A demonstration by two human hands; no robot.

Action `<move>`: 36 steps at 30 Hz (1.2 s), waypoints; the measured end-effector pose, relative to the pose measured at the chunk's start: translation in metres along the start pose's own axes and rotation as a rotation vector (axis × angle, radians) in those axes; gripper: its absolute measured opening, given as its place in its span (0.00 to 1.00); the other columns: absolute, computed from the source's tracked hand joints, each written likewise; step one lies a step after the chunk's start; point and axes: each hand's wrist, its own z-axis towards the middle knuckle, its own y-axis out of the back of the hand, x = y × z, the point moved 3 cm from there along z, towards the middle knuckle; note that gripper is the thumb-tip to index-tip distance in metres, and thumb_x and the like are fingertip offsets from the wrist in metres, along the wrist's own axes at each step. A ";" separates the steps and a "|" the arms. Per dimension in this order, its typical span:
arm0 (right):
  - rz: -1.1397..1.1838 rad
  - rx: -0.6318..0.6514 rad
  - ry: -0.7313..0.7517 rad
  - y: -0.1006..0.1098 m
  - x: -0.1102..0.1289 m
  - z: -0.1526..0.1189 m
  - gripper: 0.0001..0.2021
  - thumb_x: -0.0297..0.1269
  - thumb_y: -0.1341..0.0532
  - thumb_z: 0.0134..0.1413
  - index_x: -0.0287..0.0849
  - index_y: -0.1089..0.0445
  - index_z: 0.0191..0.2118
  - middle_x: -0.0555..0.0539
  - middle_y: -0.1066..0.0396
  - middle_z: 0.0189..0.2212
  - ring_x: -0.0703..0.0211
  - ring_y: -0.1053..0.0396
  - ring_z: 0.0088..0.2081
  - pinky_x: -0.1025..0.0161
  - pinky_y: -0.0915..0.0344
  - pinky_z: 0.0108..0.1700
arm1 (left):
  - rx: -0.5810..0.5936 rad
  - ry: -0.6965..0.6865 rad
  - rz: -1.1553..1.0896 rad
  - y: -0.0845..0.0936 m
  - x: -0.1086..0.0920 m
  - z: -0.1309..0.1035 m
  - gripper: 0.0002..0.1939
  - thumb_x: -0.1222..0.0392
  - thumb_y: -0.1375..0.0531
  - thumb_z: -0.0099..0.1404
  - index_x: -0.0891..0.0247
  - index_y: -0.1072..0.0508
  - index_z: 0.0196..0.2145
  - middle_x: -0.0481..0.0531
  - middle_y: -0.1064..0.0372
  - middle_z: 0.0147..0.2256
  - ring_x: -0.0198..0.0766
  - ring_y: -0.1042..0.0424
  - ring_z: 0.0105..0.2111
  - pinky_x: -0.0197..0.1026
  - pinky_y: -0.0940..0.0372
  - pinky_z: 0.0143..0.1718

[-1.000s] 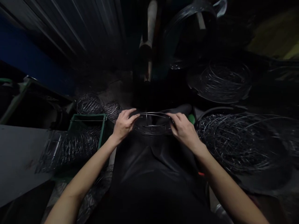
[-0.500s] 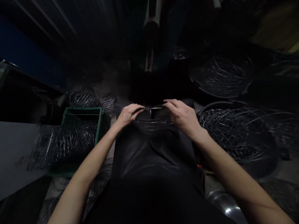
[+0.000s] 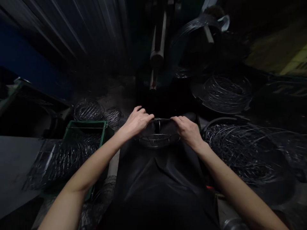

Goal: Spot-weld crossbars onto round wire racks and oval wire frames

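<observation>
A round wire frame [image 3: 155, 138] with rings and short cross wires is held over the black apron [image 3: 158, 179]. My left hand [image 3: 140, 119] pinches its upper ring at the left, with the fingers bent over the wire. On the right side of the same ring, my right hand [image 3: 185, 127] is closed, thumb and fingers together. Between the two hands the ring passes in front of the machine's rod [image 3: 153, 80]. The lower rings hang below my hands, close to the apron.
A green crate [image 3: 104, 135] of wire frames stands at the left, with more wire bundles [image 3: 88, 109] behind. At the right are a dark tub [image 3: 220, 120] of wire rings and a tray of wire coils [image 3: 226, 94]. A machine post [image 3: 157, 48] rises ahead.
The view has tilted up, so most things sit lower. My right hand's raised fingers have come down onto the ring. My left hand has turned more palm-down, and the wire frame's lower rings show more openly.
</observation>
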 end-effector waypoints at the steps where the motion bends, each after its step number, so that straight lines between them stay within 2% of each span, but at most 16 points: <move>1: -0.007 -0.023 -0.010 -0.001 -0.001 0.000 0.16 0.22 0.51 0.57 0.40 0.33 0.46 0.46 0.32 0.32 0.57 0.36 0.35 0.63 0.43 0.32 | 0.048 0.010 -0.049 -0.001 0.002 0.003 0.11 0.57 0.50 0.67 0.62 0.30 0.35 0.49 0.33 0.24 0.37 0.34 0.29 0.43 0.40 0.44; 3: -0.016 -0.049 0.004 -0.001 -0.001 0.000 0.16 0.23 0.51 0.57 0.40 0.33 0.48 0.46 0.31 0.33 0.58 0.36 0.34 0.63 0.42 0.32 | 0.160 0.084 -0.235 -0.006 0.007 0.005 0.12 0.55 0.51 0.67 0.61 0.31 0.37 0.47 0.34 0.24 0.35 0.34 0.25 0.36 0.39 0.34; 5: -0.018 -0.067 0.051 -0.003 0.001 0.000 0.18 0.22 0.52 0.58 0.40 0.33 0.49 0.46 0.30 0.33 0.59 0.35 0.33 0.64 0.42 0.33 | 0.217 0.176 -0.454 -0.011 0.012 0.001 0.13 0.53 0.53 0.68 0.61 0.32 0.40 0.46 0.36 0.23 0.33 0.35 0.23 0.33 0.42 0.28; 9: -0.013 -0.244 0.122 -0.003 0.006 0.003 0.16 0.23 0.52 0.60 0.39 0.32 0.47 0.43 0.30 0.43 0.59 0.34 0.38 0.65 0.40 0.39 | 0.157 0.277 -0.672 -0.020 0.016 -0.011 0.15 0.50 0.53 0.68 0.61 0.34 0.39 0.43 0.43 0.20 0.30 0.40 0.21 0.31 0.46 0.23; 11: -0.006 -0.308 0.136 -0.001 0.008 0.007 0.14 0.25 0.52 0.61 0.39 0.31 0.45 0.42 0.30 0.43 0.60 0.34 0.38 0.65 0.40 0.39 | 0.084 0.289 -0.685 -0.020 0.018 -0.013 0.15 0.50 0.53 0.67 0.62 0.33 0.37 0.42 0.44 0.21 0.29 0.42 0.21 0.31 0.46 0.24; 15: -0.059 -0.313 0.131 0.010 0.010 0.031 0.11 0.30 0.49 0.62 0.43 0.30 0.41 0.46 0.29 0.36 0.62 0.36 0.31 0.64 0.43 0.33 | -0.071 0.349 -0.620 -0.014 0.028 -0.003 0.15 0.50 0.51 0.66 0.62 0.32 0.35 0.42 0.44 0.21 0.28 0.44 0.22 0.31 0.48 0.26; 19: -0.129 -0.340 0.141 0.017 0.009 0.067 0.13 0.26 0.50 0.61 0.44 0.30 0.41 0.48 0.30 0.32 0.63 0.38 0.29 0.65 0.45 0.31 | -0.163 0.404 -0.601 -0.005 0.044 0.015 0.16 0.47 0.51 0.65 0.62 0.31 0.36 0.42 0.46 0.20 0.28 0.46 0.21 0.31 0.49 0.24; 23: -0.140 -0.298 0.128 0.006 0.000 0.103 0.12 0.23 0.49 0.59 0.41 0.31 0.37 0.48 0.32 0.30 0.63 0.39 0.29 0.65 0.46 0.29 | -0.276 0.361 -0.656 -0.001 0.066 0.035 0.16 0.49 0.49 0.65 0.64 0.30 0.33 0.44 0.41 0.23 0.29 0.43 0.25 0.31 0.46 0.28; 26: -0.168 -0.318 0.116 -0.004 -0.010 0.120 0.10 0.24 0.49 0.59 0.41 0.31 0.35 0.49 0.33 0.27 0.62 0.40 0.29 0.65 0.48 0.29 | -0.359 0.358 -0.682 -0.002 0.086 0.047 0.16 0.49 0.49 0.64 0.65 0.31 0.31 0.46 0.38 0.25 0.30 0.41 0.27 0.31 0.44 0.30; 31: -0.167 -0.438 0.106 -0.010 -0.023 0.133 0.12 0.25 0.48 0.59 0.46 0.30 0.41 0.51 0.31 0.29 0.62 0.41 0.30 0.66 0.47 0.30 | -0.316 0.307 -0.691 -0.006 0.108 0.062 0.16 0.49 0.49 0.64 0.64 0.31 0.32 0.44 0.40 0.24 0.29 0.42 0.25 0.30 0.45 0.28; 36: -0.125 -0.427 0.116 -0.014 -0.027 0.140 0.12 0.27 0.47 0.60 0.47 0.29 0.42 0.50 0.29 0.32 0.63 0.40 0.31 0.67 0.46 0.31 | -0.305 0.308 -0.676 -0.006 0.114 0.069 0.16 0.49 0.49 0.64 0.65 0.30 0.32 0.44 0.43 0.22 0.28 0.45 0.23 0.31 0.47 0.26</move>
